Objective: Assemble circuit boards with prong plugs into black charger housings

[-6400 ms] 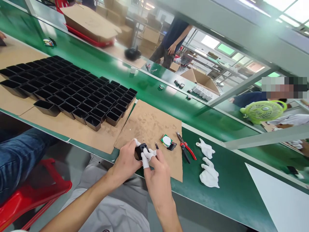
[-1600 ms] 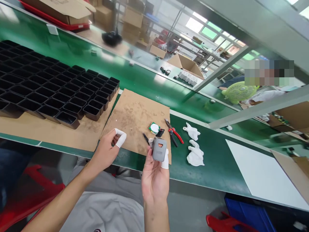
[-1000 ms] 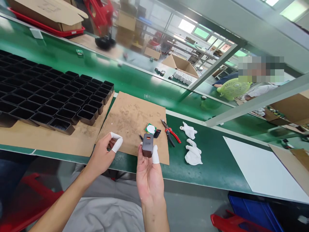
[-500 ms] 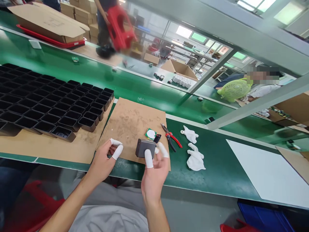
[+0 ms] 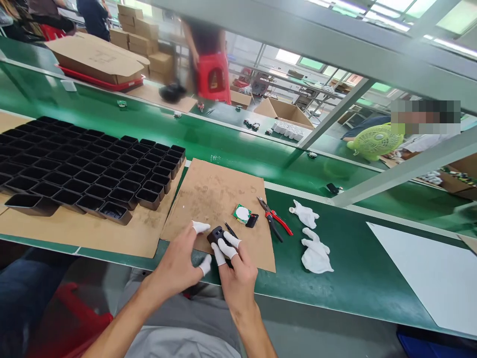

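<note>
My right hand (image 5: 236,261), with white finger cots, grips a small black plastic housing (image 5: 215,233) that shows slots on its upper face. To its left, my left hand (image 5: 182,256) has thumb and fingers spread, apart from the housing. Just behind the housing lies a thin dark tool, perhaps tweezers (image 5: 230,229), partly hidden by my fingers. A green circuit board (image 5: 242,213) with a round white patch rests on the cardboard sheet (image 5: 208,184), a small black piece (image 5: 252,220) beside it. Red-and-black pliers (image 5: 275,219) lie at the sheet's right edge.
Rows of black open boxes (image 5: 93,176) cover the left of the bench. Crumpled white gloves (image 5: 316,251) and a white board (image 5: 417,268) lie to the right. Beyond the green conveyor (image 5: 156,127), a person holds a red stool (image 5: 214,78); another sits near a green fan (image 5: 378,140).
The housing has been turned so its slotted face shows, and my right hand grips it from above. My left hand has spread and come closer. Across the conveyor, the red stool has been turned upright.
</note>
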The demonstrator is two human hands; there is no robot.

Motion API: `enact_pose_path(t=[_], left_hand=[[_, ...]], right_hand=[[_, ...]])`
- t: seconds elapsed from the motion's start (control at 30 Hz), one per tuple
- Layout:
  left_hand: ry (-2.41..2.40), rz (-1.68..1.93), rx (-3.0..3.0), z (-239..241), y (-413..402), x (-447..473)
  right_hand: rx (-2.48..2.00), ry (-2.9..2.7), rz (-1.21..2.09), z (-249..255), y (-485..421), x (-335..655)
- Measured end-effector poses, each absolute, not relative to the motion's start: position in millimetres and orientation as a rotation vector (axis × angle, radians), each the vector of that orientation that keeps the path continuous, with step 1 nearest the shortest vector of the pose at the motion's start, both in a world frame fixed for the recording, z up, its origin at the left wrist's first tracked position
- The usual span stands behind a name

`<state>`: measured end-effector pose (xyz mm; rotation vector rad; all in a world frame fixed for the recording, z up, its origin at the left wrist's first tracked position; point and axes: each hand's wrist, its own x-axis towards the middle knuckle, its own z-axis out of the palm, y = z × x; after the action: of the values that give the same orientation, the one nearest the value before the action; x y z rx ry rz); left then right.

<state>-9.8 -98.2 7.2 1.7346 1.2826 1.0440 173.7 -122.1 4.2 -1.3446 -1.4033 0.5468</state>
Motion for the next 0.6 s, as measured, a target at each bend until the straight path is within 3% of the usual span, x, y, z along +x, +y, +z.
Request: enact_pose_path(t=[0.4, 0.6], left_hand=[[1.401, 0.958, 2.135, 58, 6, 61], [1.417, 0.839, 2.295, 62, 60, 84]], right_hand=[[-1.243, -1.384, 0.574, 56, 6, 232], [-1.293, -1.331, 0.549, 56, 60, 263]])
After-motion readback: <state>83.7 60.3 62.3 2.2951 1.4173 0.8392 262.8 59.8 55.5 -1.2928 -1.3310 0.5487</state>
